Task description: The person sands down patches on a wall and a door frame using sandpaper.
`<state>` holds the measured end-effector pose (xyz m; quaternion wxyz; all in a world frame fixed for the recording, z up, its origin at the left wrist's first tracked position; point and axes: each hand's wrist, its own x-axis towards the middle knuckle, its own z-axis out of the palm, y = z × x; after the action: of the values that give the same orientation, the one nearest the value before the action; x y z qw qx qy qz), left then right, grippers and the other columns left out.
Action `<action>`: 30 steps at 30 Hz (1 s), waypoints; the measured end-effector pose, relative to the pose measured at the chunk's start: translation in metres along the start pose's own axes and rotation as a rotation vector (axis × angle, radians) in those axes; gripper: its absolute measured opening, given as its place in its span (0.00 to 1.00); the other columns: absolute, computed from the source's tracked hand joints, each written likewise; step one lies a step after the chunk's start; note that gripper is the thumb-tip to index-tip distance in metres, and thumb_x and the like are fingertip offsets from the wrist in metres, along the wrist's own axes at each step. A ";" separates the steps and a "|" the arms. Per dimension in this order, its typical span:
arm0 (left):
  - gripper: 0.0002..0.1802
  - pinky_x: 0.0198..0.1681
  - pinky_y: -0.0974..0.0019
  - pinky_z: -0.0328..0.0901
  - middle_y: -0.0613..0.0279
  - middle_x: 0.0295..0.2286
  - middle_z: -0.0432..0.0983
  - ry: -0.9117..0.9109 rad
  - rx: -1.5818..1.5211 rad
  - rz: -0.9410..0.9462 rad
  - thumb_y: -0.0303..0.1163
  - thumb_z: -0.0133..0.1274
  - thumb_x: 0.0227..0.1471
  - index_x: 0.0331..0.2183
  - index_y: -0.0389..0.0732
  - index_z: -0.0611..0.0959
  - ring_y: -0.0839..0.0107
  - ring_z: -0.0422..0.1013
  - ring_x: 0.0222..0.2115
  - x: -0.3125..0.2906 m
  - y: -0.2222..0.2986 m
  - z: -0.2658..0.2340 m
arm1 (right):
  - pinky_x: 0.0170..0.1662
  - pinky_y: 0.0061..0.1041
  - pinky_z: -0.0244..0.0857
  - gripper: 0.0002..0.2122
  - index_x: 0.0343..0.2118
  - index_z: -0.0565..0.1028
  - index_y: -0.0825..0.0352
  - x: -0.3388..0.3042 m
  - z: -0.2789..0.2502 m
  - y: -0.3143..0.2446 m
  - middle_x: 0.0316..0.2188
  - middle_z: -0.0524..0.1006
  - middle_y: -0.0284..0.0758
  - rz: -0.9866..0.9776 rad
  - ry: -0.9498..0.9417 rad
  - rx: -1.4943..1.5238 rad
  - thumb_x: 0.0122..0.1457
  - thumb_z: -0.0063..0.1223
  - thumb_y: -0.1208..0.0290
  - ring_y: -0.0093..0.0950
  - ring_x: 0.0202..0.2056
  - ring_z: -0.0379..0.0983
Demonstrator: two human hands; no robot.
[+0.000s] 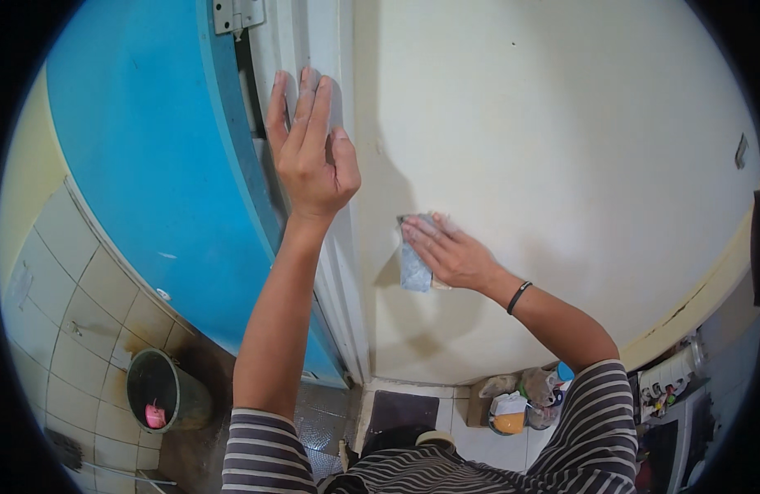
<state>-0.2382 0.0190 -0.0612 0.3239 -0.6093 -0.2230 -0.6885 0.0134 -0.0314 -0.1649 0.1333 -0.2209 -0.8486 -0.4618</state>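
Observation:
My left hand [314, 160] rests against the white door frame [334, 247], its fingers stretched upward and nothing held in it. Pale dust marks its fingertips. To the right, my right hand [458, 253] presses a folded piece of grey-blue sandpaper [414, 270] flat on the cream wall [544, 165]. Its fingers lie across the sheet, and the lower part of the sandpaper sticks out below them. A dark band circles the right wrist.
A blue door [158, 148] stands open at the left, hung on a metal hinge [238, 15]. Below it is a dark bucket [182, 399] with a pink item inside. On the floor lie a dark mat [400, 416] and several bagged goods [509, 412]. A shelf [668, 387] is at the right.

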 end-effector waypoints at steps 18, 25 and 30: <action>0.30 0.66 0.48 0.54 0.45 0.54 0.75 -0.010 0.025 0.019 0.23 0.46 0.46 0.54 0.30 0.79 0.39 0.58 0.64 0.001 0.001 -0.003 | 0.69 0.46 0.53 0.17 0.52 0.77 0.71 0.071 -0.017 0.031 0.58 0.75 0.38 0.137 0.159 -0.091 0.61 0.48 0.72 0.32 0.63 0.67; 0.30 0.65 0.47 0.57 0.43 0.53 0.75 -0.006 0.035 0.029 0.23 0.46 0.45 0.52 0.28 0.80 0.37 0.59 0.63 -0.001 -0.001 -0.003 | 0.70 0.43 0.54 0.19 0.51 0.77 0.72 0.085 -0.018 0.040 0.58 0.74 0.40 0.064 0.202 -0.069 0.59 0.49 0.69 0.36 0.63 0.66; 0.30 0.67 0.48 0.53 0.45 0.55 0.75 -0.006 0.002 0.000 0.22 0.45 0.47 0.55 0.31 0.79 0.40 0.57 0.65 -0.001 0.002 0.000 | 0.70 0.43 0.53 0.20 0.51 0.77 0.73 0.077 -0.016 0.036 0.59 0.74 0.42 -0.026 0.142 -0.093 0.59 0.48 0.68 0.36 0.64 0.65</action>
<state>-0.2372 0.0178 -0.0622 0.3238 -0.6112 -0.2247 -0.6864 -0.0345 -0.0084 -0.0969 0.1769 -0.1827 -0.8175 -0.5167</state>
